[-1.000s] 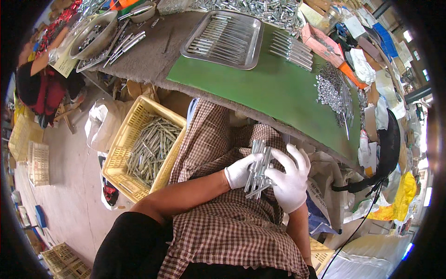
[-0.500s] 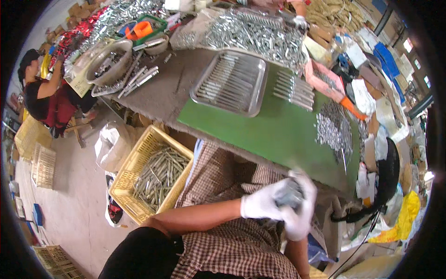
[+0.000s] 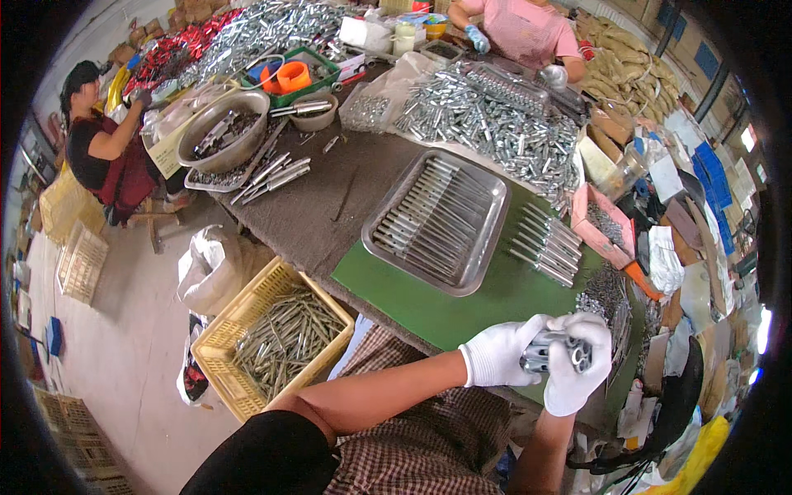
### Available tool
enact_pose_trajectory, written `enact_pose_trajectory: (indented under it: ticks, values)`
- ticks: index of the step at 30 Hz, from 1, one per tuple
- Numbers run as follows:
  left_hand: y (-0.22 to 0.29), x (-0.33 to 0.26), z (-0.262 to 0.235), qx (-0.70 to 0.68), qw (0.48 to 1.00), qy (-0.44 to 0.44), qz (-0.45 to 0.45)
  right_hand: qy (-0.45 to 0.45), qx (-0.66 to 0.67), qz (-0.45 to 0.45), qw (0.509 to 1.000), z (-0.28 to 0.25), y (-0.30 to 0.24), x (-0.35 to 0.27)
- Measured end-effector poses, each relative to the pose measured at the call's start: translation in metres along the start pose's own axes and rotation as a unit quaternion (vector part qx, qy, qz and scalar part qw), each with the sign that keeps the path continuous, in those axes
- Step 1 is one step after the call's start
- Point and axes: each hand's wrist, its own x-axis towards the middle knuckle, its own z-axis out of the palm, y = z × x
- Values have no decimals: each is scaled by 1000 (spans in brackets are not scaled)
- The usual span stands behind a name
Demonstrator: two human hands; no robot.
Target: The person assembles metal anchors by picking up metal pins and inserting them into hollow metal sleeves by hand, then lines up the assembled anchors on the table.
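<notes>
Both my hands wear white gloves and are closed round a bundle of short, hollow metal tubes (image 3: 538, 352), over the right front of the bench. My left hand (image 3: 500, 355) grips the bundle from the left, and my right hand (image 3: 581, 375) wraps it from the right, with round open ends showing between its fingers. Just beyond lies a green mat (image 3: 396, 297). On it stands a steel tray (image 3: 472, 287) holding a row of slim metal rods with thicker tubular ends (image 3: 421, 223). Similar rods (image 3: 546, 247) lie side by side right of the tray, near a pile of small metal pins (image 3: 606, 289).
A pink box (image 3: 584, 221) of small parts sits at the right. Loose metal tubes (image 3: 487, 124) are heaped at the back, where a co-worker in pink (image 3: 528, 33) works. Another person (image 3: 111, 148) sits far left. A yellow crate (image 3: 216, 371) of metal pieces stands below the bench.
My hands have come up and to the right with the metal tubes, which show more clearly. The view has shifted, so the bench appears lower and more of the co-worker at the back shows.
</notes>
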Motion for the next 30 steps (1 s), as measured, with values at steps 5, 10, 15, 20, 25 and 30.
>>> enact_pose_trajectory:
  ticks: [5, 10, 15, 20, 25, 30]
  values:
    - [17, -12, -28, -34, 998, 55, 5, -7, 109, -41, 993, 26, -29, 19]
    - [-11, -53, -72, -23, 986, 158, 51, -237, 150, -87, 956, 54, -39, 52]
    - [-38, -96, -103, -407, 873, 249, -99, -228, 39, 54, 971, 104, 9, 113]
    - [-59, -96, -103, 1, 971, 224, -81, -223, -341, -65, 911, 155, 113, 161]
    - [-44, -92, -115, 94, 967, 236, -30, -227, -415, -58, 879, 195, 133, 178]
    - [-62, -100, -109, 39, 966, 244, -71, -247, -460, -4, 853, 214, 129, 180]
